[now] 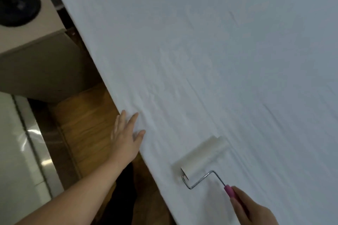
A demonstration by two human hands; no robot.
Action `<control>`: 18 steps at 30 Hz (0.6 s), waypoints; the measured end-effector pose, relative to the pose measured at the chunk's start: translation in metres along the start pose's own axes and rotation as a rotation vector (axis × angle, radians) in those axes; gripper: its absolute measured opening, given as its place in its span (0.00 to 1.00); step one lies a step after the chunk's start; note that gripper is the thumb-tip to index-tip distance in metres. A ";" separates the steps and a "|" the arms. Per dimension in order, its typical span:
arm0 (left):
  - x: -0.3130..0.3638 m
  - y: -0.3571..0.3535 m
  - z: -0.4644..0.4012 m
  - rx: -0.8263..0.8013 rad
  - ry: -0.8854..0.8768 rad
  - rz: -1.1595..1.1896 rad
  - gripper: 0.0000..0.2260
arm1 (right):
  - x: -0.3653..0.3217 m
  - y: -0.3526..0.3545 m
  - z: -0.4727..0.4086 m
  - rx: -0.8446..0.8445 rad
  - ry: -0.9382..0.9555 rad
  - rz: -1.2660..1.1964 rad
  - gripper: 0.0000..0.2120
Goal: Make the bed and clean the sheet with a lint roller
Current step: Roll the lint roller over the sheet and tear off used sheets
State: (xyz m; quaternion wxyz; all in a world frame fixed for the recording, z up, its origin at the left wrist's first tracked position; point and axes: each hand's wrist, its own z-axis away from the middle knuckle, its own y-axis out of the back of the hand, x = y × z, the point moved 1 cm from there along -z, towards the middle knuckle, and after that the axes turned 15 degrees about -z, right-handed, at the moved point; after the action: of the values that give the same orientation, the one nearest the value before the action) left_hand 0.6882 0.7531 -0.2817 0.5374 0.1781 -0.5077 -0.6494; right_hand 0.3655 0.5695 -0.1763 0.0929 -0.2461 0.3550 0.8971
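White sheet (pixel 219 51), wooden floor (pixel 86 120), left hand (pixel 126 137) fingers spread, right hand (pixel 254 210) gripping lint roller (pixel 203 157)

Lint roller (pixel 203 155) on white sheet (pixel 219 60)

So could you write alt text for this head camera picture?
A person's right hand grips the pink handle of a white lint roller lying on a white bed sheet, while the open left hand presses the sheet's edge above a wooden floor.
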 end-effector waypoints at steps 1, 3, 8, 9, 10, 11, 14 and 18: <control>0.000 0.000 0.001 -0.008 0.013 0.025 0.28 | 0.004 0.000 0.004 0.013 -0.011 -0.007 0.09; 0.000 0.001 0.002 -0.010 0.028 0.080 0.28 | 0.005 -0.004 0.004 -0.004 -0.049 0.003 0.10; -0.004 0.008 -0.008 -0.001 0.040 0.156 0.26 | -0.044 -0.034 -0.037 -0.140 -0.028 0.123 0.10; -0.006 0.010 -0.011 0.003 0.045 0.174 0.26 | -0.058 -0.043 -0.048 -0.165 0.016 0.143 0.12; -0.009 0.014 -0.016 0.012 0.051 0.192 0.26 | -0.074 -0.051 -0.058 -0.177 0.058 0.157 0.13; -0.012 0.017 -0.020 0.028 0.053 0.203 0.25 | -0.090 -0.059 -0.070 -0.177 0.092 0.164 0.14; -0.026 0.030 -0.033 0.042 0.062 0.226 0.25 | -0.139 -0.084 -0.100 -0.171 0.133 0.163 0.17; -0.045 0.045 -0.054 0.030 0.071 0.287 0.25 | -0.195 -0.112 -0.132 -0.193 0.167 0.168 0.17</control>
State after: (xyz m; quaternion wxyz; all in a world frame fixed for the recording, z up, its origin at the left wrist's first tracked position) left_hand 0.7697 0.7722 -0.2798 0.6397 0.1346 -0.5182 -0.5514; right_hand 0.6215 0.5630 -0.2260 -0.0363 -0.2970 0.2929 0.9081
